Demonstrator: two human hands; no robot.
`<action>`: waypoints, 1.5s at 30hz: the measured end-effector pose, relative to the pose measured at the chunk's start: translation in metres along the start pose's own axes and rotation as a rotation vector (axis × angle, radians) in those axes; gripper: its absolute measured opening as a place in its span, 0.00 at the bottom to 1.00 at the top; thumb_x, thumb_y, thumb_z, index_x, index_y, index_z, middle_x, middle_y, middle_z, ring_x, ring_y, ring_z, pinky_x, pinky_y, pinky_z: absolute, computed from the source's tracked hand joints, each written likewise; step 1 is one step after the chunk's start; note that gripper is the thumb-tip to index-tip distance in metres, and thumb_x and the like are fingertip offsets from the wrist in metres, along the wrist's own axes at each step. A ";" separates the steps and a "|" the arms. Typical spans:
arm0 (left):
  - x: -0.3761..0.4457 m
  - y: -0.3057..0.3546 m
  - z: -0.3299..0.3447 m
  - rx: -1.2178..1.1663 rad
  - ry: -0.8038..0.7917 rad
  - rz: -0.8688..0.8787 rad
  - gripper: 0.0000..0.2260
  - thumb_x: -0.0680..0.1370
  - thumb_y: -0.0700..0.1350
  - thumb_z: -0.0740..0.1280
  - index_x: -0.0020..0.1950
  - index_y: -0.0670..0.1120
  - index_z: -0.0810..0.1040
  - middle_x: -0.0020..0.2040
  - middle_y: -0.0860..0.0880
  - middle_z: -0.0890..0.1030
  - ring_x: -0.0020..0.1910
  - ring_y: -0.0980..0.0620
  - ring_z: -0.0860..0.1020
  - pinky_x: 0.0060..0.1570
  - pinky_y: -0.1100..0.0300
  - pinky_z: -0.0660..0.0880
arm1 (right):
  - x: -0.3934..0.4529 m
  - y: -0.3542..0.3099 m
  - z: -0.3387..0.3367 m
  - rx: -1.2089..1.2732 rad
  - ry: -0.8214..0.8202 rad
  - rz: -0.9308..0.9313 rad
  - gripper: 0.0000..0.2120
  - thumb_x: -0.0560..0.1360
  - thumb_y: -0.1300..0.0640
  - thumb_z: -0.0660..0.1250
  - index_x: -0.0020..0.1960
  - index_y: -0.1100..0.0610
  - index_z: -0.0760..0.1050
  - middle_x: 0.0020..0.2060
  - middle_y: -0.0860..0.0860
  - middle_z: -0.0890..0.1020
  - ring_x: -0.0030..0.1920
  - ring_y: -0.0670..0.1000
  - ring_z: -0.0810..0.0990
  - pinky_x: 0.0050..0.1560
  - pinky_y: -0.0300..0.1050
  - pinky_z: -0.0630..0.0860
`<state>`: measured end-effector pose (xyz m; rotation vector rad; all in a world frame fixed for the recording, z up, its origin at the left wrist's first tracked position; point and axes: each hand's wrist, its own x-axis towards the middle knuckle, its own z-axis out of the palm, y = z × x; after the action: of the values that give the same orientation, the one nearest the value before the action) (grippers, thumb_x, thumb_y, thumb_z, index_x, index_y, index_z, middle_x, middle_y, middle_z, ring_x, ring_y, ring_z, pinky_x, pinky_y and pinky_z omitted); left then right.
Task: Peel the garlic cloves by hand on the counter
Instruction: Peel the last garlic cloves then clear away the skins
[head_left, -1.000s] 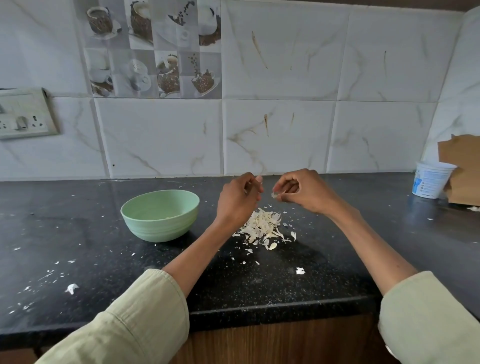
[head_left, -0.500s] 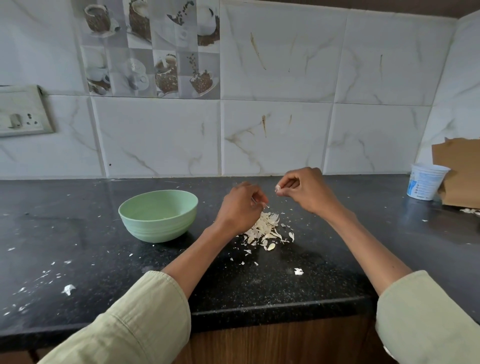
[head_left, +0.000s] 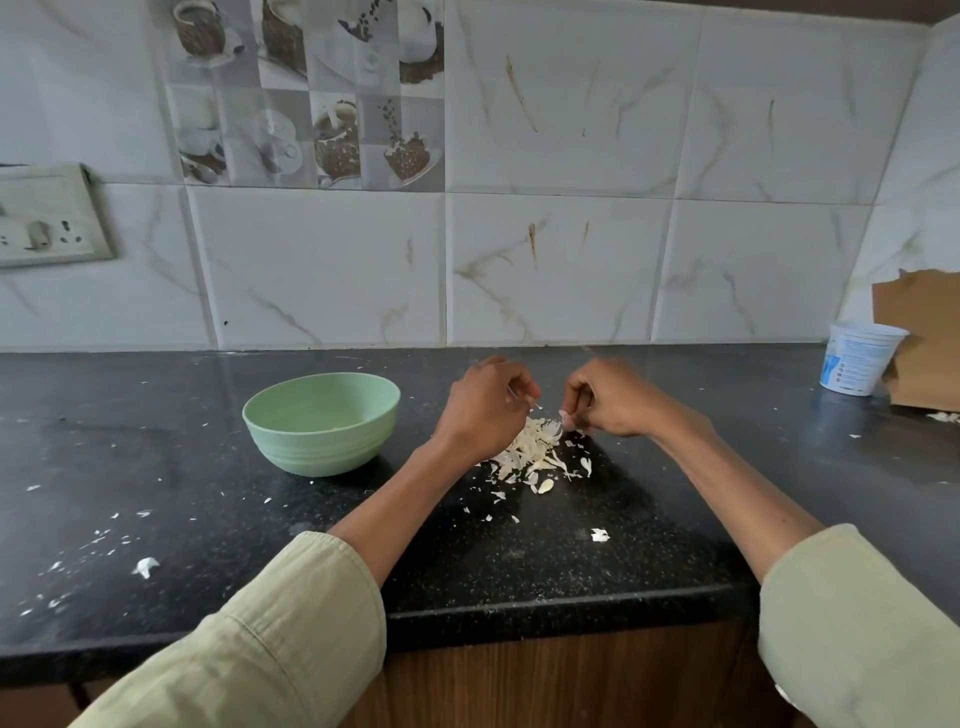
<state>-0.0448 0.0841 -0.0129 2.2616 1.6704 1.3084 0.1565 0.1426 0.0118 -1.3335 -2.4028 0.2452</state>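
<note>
While both hands hover low over the heap of garlic skins on the black desk, the clove being worked sits at the right hand, a small pale piece pinched at its fingertips just above the heap's far right edge. The left hand is curled too, and seems to nip a thin strip of skin at its fingertips, though that is too small to be sure of. Between the two hands there is only a narrow gap, so the left hand lies just left of the clove and is the one placed to pull skin away. The clove's long axis cannot be told. A green bowl stands left of the left hand, near it.
</note>
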 end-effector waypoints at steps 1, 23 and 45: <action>0.000 0.000 0.001 -0.013 -0.003 -0.003 0.07 0.78 0.40 0.71 0.47 0.54 0.83 0.48 0.56 0.81 0.46 0.57 0.80 0.53 0.49 0.81 | 0.001 0.003 0.002 -0.013 -0.013 0.013 0.08 0.72 0.62 0.81 0.43 0.53 0.82 0.36 0.46 0.86 0.33 0.37 0.83 0.40 0.38 0.79; 0.003 0.016 -0.018 -0.638 0.219 -0.091 0.06 0.79 0.45 0.77 0.52 0.44 0.86 0.41 0.48 0.88 0.41 0.51 0.85 0.46 0.61 0.81 | -0.007 -0.029 -0.016 0.902 0.176 -0.157 0.12 0.78 0.60 0.76 0.56 0.66 0.80 0.45 0.59 0.89 0.48 0.55 0.89 0.50 0.42 0.84; 0.003 0.017 -0.017 -0.669 0.206 -0.137 0.05 0.81 0.44 0.74 0.54 0.44 0.86 0.44 0.48 0.88 0.45 0.52 0.86 0.43 0.62 0.79 | -0.008 -0.028 -0.017 0.567 0.373 -0.238 0.04 0.76 0.52 0.79 0.47 0.52 0.87 0.41 0.45 0.87 0.39 0.41 0.82 0.44 0.37 0.77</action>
<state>-0.0423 0.0718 0.0078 1.6433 1.1478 1.7694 0.1459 0.1205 0.0349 -0.7522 -1.9472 0.5133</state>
